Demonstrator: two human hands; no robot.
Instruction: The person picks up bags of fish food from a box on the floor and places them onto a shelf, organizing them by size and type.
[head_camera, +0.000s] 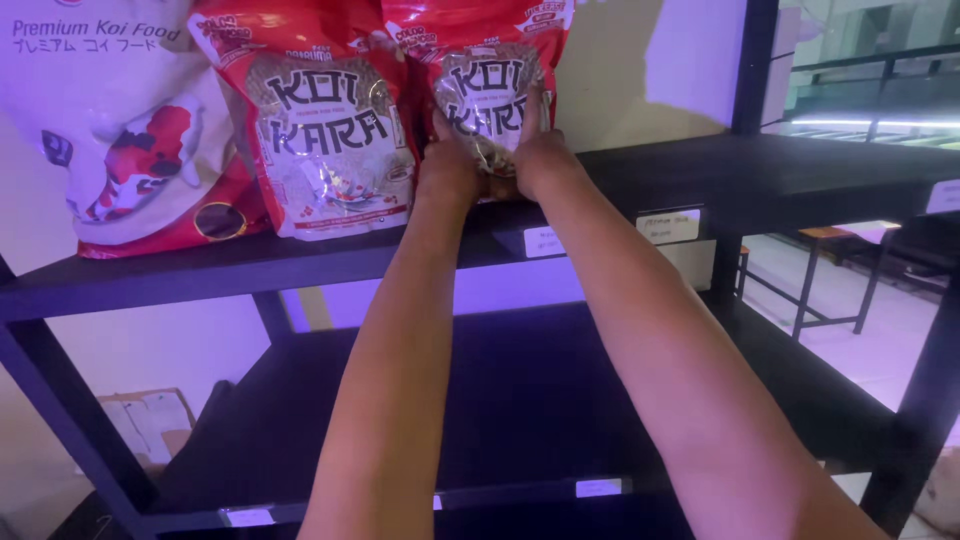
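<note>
Up top, count of bags: three on the upper shelf (200, 275) — two red fish-food bags and one white one.
Held bag: right-hand red fish-food bag (480, 60), upright at the shelf's front edge, just beside its twin; clear window in the front showing brown pellets, dark lettering across it, crinkled glossy film.
Left hand (447, 165): closed on the bag's lower left part, fingers wrapped against the film.
Right hand (540, 150): closed on the bag's lower right part, fingers running up along the window's edge.
Second red bag (320, 130): left of the held one, leaning slightly, same window and lettering, pale strip along its bottom.
White bag (110, 130): far left, larger, with a red-and-white koi picture and a red lower band.
Shelf tags: two small pale rectangular labels (668, 226) on the upper shelf's front rail, three more on the lower shelf (520, 400) rail.
Shelving: black metal, two levels in view.
Background: stools (830, 270) on a pale floor at right.
</note>
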